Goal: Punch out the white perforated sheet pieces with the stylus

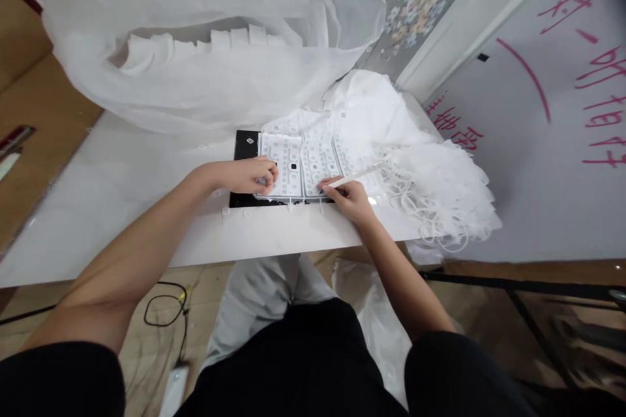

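Note:
On a black board point(244, 202) lies a thin white sheet point(283, 150) patterned with rows of small rounded shapes and a few dark squares. My left hand point(257, 176) rests on the sheet's left part, fingers curled in; whatever they may pinch is too small to make out. In my right hand point(351, 201) is a slim white pen-like tool point(359, 173), its dark tip close to the sheet's lower middle and its back end pointing up to the right. More patterned white sheet point(342, 133) continues to the right, towards a heap of similar sheets point(386, 101).
A big translucent plastic bag point(210, 85) with white pieces stands behind the board. Tangled white strips point(440, 192) pile at the table's right. A marked whiteboard point(533, 163) rises on the right. Small scraps dot the white table point(137, 169). A power strip point(175, 391) lies on the floor.

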Demonstrator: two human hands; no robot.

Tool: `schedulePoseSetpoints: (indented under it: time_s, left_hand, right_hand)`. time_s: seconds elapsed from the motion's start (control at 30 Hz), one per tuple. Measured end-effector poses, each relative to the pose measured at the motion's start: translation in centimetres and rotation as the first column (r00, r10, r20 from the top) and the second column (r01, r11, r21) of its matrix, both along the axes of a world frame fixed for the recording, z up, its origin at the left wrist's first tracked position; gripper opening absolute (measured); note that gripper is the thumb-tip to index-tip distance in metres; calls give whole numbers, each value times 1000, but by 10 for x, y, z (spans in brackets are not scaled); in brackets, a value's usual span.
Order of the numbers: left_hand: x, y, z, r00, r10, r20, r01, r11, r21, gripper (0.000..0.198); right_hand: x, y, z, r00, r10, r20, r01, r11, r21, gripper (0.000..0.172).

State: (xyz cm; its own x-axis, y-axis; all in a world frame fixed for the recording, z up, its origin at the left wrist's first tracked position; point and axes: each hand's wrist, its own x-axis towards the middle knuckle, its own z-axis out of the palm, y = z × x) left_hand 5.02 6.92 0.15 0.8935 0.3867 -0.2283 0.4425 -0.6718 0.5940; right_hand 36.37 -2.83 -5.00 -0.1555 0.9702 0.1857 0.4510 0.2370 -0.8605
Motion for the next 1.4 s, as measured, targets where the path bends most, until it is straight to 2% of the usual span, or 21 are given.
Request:
schedulePoseSetpoints:
  time_s: [0.27, 0.47, 0.57, 0.63, 0.73, 0.83, 0.9, 0.97, 1.03, 1.1, 1.3, 1.4]
  left_hand:
    - [-8, 6, 6, 996, 82, 19, -80, 992, -96, 32]
    - [-10, 12, 8, 996, 79, 35, -72, 983, -171, 30]
    - [-11, 13, 9, 995, 100, 27, -93, 978, -188, 31]
    - [-10, 14, 7, 990, 139, 34, -131, 976, -172, 33]
    - [-4, 12, -1, 980, 194, 54, -190, 980, -57, 38]
    - [14, 0, -14, 956, 238, 170, -273, 934, 229, 41]
    - [32, -15, -22, 944, 153, 292, -268, 872, 410, 35]
    - [48, -32, -29, 951, 11, 308, -172, 849, 501, 33]
    - [62, -45, -35, 965, -71, 252, -85, 825, 558, 34]
    - [69, -50, -39, 975, -92, 202, -47, 805, 591, 35]
    - [68, -43, -46, 971, -62, 231, -88, 806, 586, 34]
    - [68, -42, -46, 981, -34, 190, -85, 808, 583, 32]
  right_hand:
    - [-2, 1, -2, 999, 18, 32, -20, 998, 56, 30]
    - [-1, 2, -7, 999, 24, 48, -29, 995, 91, 26]
    - [-1, 0, -9, 996, 48, 74, -60, 985, 161, 22]
    - [-2, -3, -9, 987, 61, 148, -95, 967, 238, 18]
    - [-7, -10, -7, 941, 23, 339, -143, 931, 335, 19]
    - [-12, -15, -6, 884, -43, 465, -155, 913, 378, 22]
    - [-13, -17, -6, 861, -69, 503, -151, 911, 383, 23]
    - [-13, -18, -6, 843, -86, 532, -152, 909, 388, 24]
    - [-13, -18, -6, 829, -97, 551, -150, 910, 386, 24]
    - [-14, -18, -5, 822, -105, 559, -137, 917, 375, 25]
    - [-14, -17, -3, 842, -110, 528, -95, 934, 346, 26]
    - [-15, -17, -4, 842, -111, 529, -93, 934, 344, 26]
